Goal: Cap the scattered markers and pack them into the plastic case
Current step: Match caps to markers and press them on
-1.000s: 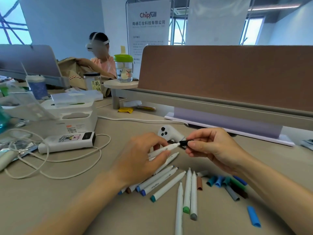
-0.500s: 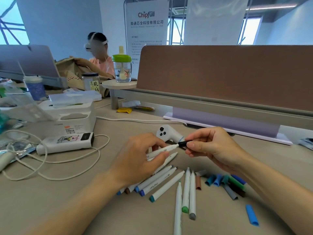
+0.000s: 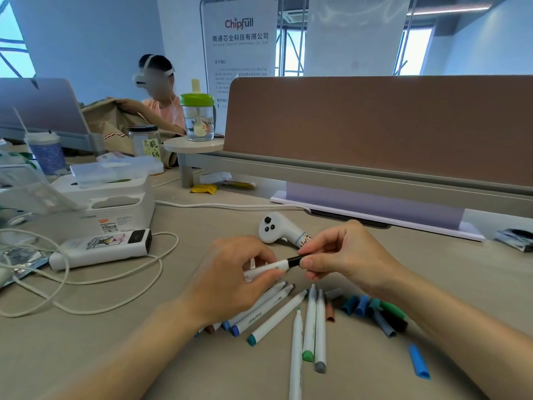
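- Left hand (image 3: 230, 284): grip clenching the white barrel of the marker (image 3: 266, 268), raised just above the counter (image 3: 101, 342).
- Right hand (image 3: 346, 255): fingertips pinching the black cap (image 3: 294, 260) at the marker's tip.
- Lying below: uncapped markers (image 3: 310, 327), fanned out.
- Lying to their right: loose caps (image 3: 375, 310), one blue cap (image 3: 418, 361) apart.

Both forearms (image 3: 121, 350) bare, no sleeves, rings or watch showing
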A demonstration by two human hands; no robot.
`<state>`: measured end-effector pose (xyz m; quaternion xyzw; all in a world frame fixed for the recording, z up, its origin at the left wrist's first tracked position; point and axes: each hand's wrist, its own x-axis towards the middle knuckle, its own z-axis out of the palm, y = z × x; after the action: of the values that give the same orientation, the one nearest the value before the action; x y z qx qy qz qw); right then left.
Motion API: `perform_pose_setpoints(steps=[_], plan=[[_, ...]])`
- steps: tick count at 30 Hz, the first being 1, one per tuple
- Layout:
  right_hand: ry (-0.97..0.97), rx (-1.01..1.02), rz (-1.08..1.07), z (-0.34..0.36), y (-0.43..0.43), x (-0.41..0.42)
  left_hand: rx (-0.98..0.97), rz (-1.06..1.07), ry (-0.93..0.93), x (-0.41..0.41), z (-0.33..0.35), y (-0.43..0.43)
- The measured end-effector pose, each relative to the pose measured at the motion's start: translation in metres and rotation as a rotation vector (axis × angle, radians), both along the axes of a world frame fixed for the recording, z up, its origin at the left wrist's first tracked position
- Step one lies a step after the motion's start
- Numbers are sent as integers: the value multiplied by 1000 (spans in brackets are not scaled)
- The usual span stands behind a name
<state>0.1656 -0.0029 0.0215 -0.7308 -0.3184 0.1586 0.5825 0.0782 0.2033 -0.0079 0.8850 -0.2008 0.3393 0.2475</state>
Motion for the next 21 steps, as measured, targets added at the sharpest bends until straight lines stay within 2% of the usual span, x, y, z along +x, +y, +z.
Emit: perform_pose_setpoints(steps=[4, 9, 13, 17, 21], plan=[[-57, -78, -6, -8, 2, -1, -10, -36, 39, 2, -5, 0], [-88, -139, 20, 5, 6, 8, -108, 26, 83, 6, -4, 10], [-196, -319, -190, 15, -9, 52, -149, 135, 101, 10, -4, 24], [-389, -687, -241, -2, -10, 78, -154, 169, 112, 8, 0, 28], [-359, -699, -221, -16, 5, 84, -161, 178, 128, 6, 1, 26]])
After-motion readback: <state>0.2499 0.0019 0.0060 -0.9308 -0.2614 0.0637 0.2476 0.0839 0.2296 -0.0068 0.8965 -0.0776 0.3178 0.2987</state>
